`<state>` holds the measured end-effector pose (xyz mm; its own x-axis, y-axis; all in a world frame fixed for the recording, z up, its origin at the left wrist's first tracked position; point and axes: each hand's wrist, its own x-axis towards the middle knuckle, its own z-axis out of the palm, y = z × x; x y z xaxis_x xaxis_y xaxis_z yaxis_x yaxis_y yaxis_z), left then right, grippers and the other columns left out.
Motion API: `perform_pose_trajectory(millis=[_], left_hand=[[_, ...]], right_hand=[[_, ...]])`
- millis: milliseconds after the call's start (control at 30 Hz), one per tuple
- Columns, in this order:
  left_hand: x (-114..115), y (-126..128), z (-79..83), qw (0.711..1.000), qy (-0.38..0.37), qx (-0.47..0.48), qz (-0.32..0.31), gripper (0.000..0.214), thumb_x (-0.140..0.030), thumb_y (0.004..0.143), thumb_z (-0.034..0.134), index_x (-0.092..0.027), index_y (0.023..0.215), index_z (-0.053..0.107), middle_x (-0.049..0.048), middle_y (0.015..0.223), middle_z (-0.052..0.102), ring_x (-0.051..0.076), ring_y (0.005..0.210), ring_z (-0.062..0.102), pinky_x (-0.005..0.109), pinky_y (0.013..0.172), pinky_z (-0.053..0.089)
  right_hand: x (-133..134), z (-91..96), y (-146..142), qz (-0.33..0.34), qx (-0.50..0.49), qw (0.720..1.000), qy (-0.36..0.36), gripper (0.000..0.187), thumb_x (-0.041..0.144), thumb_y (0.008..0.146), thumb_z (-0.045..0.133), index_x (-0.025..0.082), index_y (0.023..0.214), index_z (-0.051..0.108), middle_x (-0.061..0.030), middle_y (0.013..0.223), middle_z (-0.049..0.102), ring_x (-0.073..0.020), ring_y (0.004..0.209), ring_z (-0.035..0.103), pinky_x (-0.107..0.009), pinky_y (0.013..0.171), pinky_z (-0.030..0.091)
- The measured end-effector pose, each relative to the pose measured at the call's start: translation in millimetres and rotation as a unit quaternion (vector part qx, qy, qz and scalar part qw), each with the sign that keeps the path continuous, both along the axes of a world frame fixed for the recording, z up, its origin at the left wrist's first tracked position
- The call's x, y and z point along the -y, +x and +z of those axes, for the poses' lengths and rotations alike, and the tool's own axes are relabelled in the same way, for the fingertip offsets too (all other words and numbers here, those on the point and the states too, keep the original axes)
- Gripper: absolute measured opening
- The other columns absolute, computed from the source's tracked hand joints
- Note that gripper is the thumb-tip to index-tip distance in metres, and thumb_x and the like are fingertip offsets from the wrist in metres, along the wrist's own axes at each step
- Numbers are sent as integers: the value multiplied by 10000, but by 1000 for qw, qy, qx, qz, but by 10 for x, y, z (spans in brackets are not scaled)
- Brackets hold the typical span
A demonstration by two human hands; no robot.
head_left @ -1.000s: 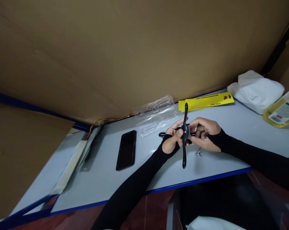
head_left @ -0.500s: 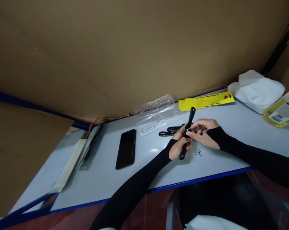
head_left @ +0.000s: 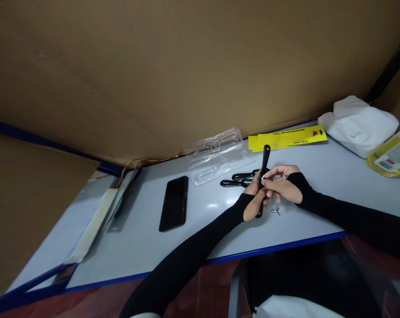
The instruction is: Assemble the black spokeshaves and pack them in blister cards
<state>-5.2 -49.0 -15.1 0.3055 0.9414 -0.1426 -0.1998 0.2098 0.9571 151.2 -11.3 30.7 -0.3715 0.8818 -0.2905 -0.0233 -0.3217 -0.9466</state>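
A black spokeshave (head_left: 266, 155) is gripped at its middle by my left hand (head_left: 254, 203), its two handles sticking out above and below the fingers. My right hand (head_left: 284, 183) pinches a small silvery part (head_left: 262, 177) against the spokeshave's middle; the fingers hide most of that part, which may be a screw. Just below my right hand, a silver wing screw (head_left: 276, 211) lies on the table. Behind my left hand rest more black spokeshaves (head_left: 231, 182), partly covered by the hand.
A black phone (head_left: 174, 204) lies on the grey table (head_left: 130, 247). Clear plastic packaging (head_left: 216, 154) and yellow spokeshave cards (head_left: 291, 138) are along the back wall. At the right are a white cloth bundle (head_left: 359, 126) and a bottle of yellow liquid (head_left: 390, 152).
The held spokeshave has turned a little more upright. My left hand has shifted slightly right, while my right fingers stay at the tool's middle. The whole view has moved slightly.
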Motion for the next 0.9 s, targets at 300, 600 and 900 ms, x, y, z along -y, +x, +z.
perform_pose_trajectory(millis=[300, 600, 900], left_hand=[[-97, -13, 95, 997, 6, 58, -46, 447, -478, 931, 731, -203, 1140, 448, 11, 822, 663, 81, 475, 490, 200, 398, 391], [-83, -32, 110, 998, 7, 56, -38, 605, -462, 930, 745, -153, 1362, 455, -7, 774, 641, 78, 462, 474, 204, 414, 394], [-95, -46, 94, 996, 6, 74, -41, 628, -402, 941, 729, -150, 1431, 427, -33, 728, 610, 80, 461, 475, 203, 429, 403]], right_hand=[[-134, -195, 110, 41, 101, 918, 381, 216, 184, 891, 585, 178, 727, 725, -48, 1085, 668, -13, 498, 549, -180, 464, 452], [-111, -111, 123, 19, 148, 925, 350, 72, 165, 780, 711, 181, 838, 751, -37, 966, 669, -68, 582, 573, -206, 496, 440], [-83, -89, 139, -1, 155, 903, 400, 246, 58, 738, 647, 193, 864, 810, -61, 1001, 633, -110, 725, 573, -189, 469, 380]])
